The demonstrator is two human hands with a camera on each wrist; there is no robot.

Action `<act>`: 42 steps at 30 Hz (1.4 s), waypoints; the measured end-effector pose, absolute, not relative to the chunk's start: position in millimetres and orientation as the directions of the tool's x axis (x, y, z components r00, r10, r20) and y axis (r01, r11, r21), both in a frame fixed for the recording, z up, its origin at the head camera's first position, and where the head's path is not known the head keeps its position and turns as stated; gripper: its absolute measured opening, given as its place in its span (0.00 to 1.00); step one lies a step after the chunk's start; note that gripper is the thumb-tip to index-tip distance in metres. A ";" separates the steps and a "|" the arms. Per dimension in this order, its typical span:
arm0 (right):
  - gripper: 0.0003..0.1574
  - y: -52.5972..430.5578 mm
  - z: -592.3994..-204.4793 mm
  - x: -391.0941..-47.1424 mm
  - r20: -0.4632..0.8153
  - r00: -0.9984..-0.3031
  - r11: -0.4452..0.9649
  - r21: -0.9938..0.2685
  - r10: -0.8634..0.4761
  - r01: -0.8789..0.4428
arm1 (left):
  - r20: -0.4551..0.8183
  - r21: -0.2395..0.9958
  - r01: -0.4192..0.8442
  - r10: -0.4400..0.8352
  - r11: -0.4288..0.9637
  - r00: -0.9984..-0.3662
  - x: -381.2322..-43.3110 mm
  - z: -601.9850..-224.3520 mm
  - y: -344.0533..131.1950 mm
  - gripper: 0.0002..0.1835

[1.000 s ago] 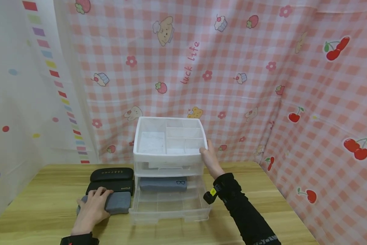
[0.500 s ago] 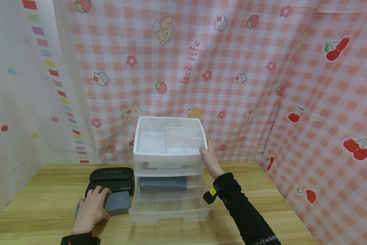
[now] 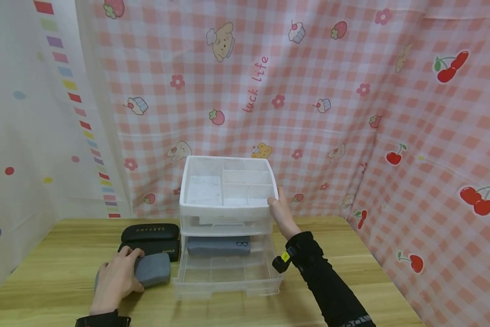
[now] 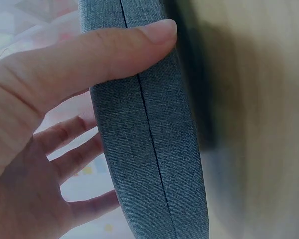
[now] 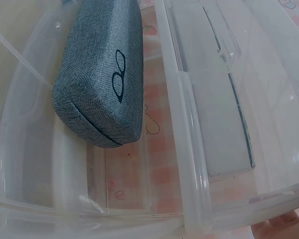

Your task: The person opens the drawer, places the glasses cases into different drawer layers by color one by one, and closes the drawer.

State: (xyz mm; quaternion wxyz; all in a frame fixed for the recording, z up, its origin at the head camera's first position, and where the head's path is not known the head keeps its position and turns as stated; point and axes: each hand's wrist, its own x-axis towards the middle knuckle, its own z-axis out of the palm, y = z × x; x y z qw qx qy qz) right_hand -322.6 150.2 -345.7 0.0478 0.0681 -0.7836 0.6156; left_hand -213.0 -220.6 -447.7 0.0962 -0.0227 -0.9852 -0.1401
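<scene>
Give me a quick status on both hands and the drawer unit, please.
Left hand gripping grey case. Right hand gripping drawer unit by its right side. Possible obstacle: second grey case lying in open drawer.

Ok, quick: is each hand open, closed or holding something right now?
Left hand: closed, holding a grey case between thumb and fingers.
Right hand: closed, holding the drawer unit at its upper right edge.

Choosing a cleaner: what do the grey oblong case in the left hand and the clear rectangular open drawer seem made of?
Grey oblong fabric case: matte woven cloth, judging by its visible threads; perhaps over a stiff shell, since its edges look firm.
Clear rectangular plastic drawer: probably moulded plastic, smooth and glossy, being see-through with highlights.
</scene>
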 end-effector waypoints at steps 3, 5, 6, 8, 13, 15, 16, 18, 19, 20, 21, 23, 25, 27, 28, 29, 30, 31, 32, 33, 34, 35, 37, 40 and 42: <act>0.34 150.1 -344.6 -321.6 0.148 -0.988 0.243 -0.958 -0.042 -0.154 | 0.235 0.277 0.072 0.005 0.958 -0.972 -209.1 -441.6 -220.9 0.41; 0.33 150.2 -344.3 -321.3 0.139 -0.990 0.244 -0.959 -0.038 -0.144 | 0.259 0.272 0.072 -0.001 0.959 -0.966 -206.4 -436.6 -220.8 0.41; 0.34 150.1 -344.1 -321.0 0.137 -0.990 0.246 -0.959 -0.036 -0.142 | 0.271 0.267 0.072 -0.003 0.961 -0.963 -204.9 -433.8 -220.8 0.41; 0.34 149.9 -344.1 -320.7 0.140 -0.990 0.245 -0.959 -0.036 -0.144 | 0.304 0.255 0.073 -0.009 0.964 -0.953 -202.1 -428.3 -220.8 0.42; 0.34 149.8 -344.5 -321.9 0.154 -0.987 0.239 -0.958 -0.041 -0.159 | 0.431 0.234 0.078 -0.032 0.969 -0.902 -193.2 -414.2 -219.3 0.41; 0.34 150.2 -344.1 -322.4 0.151 -0.988 0.237 -0.959 -0.041 -0.156 | 0.493 0.227 0.084 -0.040 0.970 -0.869 -189.8 -408.7 -217.0 0.41; 0.34 150.4 -343.5 -322.2 0.148 -0.988 0.235 -0.960 -0.043 -0.154 | 0.529 0.221 0.090 -0.042 0.971 -0.848 -188.4 -406.1 -215.6 0.40; 0.34 150.2 -340.6 -320.1 0.144 -0.989 0.232 -0.961 -0.046 -0.151 | 0.595 0.211 0.107 -0.041 0.972 -0.803 -186.2 -400.9 -212.5 0.41; 0.34 149.4 -337.4 -316.4 0.144 -0.988 0.234 -0.960 -0.050 -0.151 | 0.623 0.206 0.116 -0.039 0.972 -0.781 -185.4 -398.5 -210.7 0.42; 0.34 148.3 -333.9 -312.2 0.143 -0.988 0.237 -0.960 -0.051 -0.151 | 0.652 0.200 0.124 -0.038 0.972 -0.757 -184.7 -396.2 -208.8 0.42; 0.35 147.2 -330.5 -308.4 0.141 -0.989 0.240 -0.959 -0.054 -0.150 | 0.676 0.196 0.132 -0.037 0.972 -0.736 -184.0 -393.8 -206.9 0.43; 0.34 144.8 -323.4 -299.9 0.141 -0.988 0.250 -0.956 -0.056 -0.151 | 0.708 0.190 0.140 -0.037 0.972 -0.706 -181.7 -388.9 -202.5 0.44; 0.34 142.2 -317.6 -292.2 0.144 -0.988 0.257 -0.954 -0.057 -0.154 | 0.732 0.185 0.150 -0.034 0.971 -0.680 -178.8 -384.0 -197.1 0.44; 0.34 141.8 -316.4 -291.5 0.141 -0.988 0.259 -0.954 -0.054 -0.151 | 0.755 0.175 0.164 -0.025 0.971 -0.655 -176.1 -379.2 -191.7 0.43; 0.34 142.1 -317.1 -292.1 0.143 -0.988 0.260 -0.954 -0.054 -0.152 | 0.766 0.166 0.174 -0.016 0.971 -0.643 -175.0 -377.1 -189.0 0.44; 0.34 143.2 -320.0 -295.5 0.142 -0.988 0.255 -0.955 -0.054 -0.151 | 0.773 0.159 0.183 -0.007 0.970 -0.634 -173.9 -375.1 -186.5 0.44; 0.35 144.3 -323.8 -299.6 0.142 -0.988 0.251 -0.956 -0.054 -0.151 | 0.782 0.150 0.190 0.001 0.970 -0.624 -173.2 -373.1 -184.1 0.44; 0.35 145.7 -327.8 -304.3 0.143 -0.988 0.248 -0.957 -0.053 -0.152 | 0.787 0.144 0.198 0.009 0.970 -0.616 -172.7 -371.6 -181.8 0.45; 0.35 147.1 -332.2 -309.5 0.144 -0.988 0.246 -0.957 -0.051 -0.152 | 0.792 0.135 0.205 0.018 0.969 -0.611 -172.3 -369.8 -179.5 0.45; 0.35 148.5 -336.7 -314.3 0.146 -0.988 0.242 -0.958 -0.051 -0.154 | 0.797 0.127 0.211 0.027 0.969 -0.604 -172.0 -368.6 -177.1 0.45; 0.34 149.6 -340.6 -318.4 0.149 -0.988 0.239 -0.958 -0.049 -0.156 | 0.801 0.119 0.220 0.038 0.968 -0.597 -172.2 -367.7 -174.6 0.46; 0.34 150.2 -343.9 -321.7 0.151 -0.988 0.235 -0.959 -0.045 -0.157 | 0.805 0.111 0.228 0.047 0.967 -0.592 -172.4 -367.0 -172.0 0.46; 0.34 150.3 -345.9 -323.2 0.157 -0.987 0.238 -0.958 -0.037 -0.161 | 0.816 0.088 0.247 0.072 0.965 -0.574 -173.6 -367.1 -166.5 0.46; 0.34 149.9 -346.4 -322.8 0.163 -0.986 0.243 -0.956 -0.027 -0.164 | 0.835 0.055 0.278 0.109 0.959 -0.540 -176.1 -368.5 -157.8 0.47; 0.34 149.6 -345.8 -322.3 0.163 -0.986 0.246 -0.955 -0.025 -0.164 | 0.848 0.036 0.301 0.130 0.953 -0.514 -177.4 -369.4 -152.0 0.48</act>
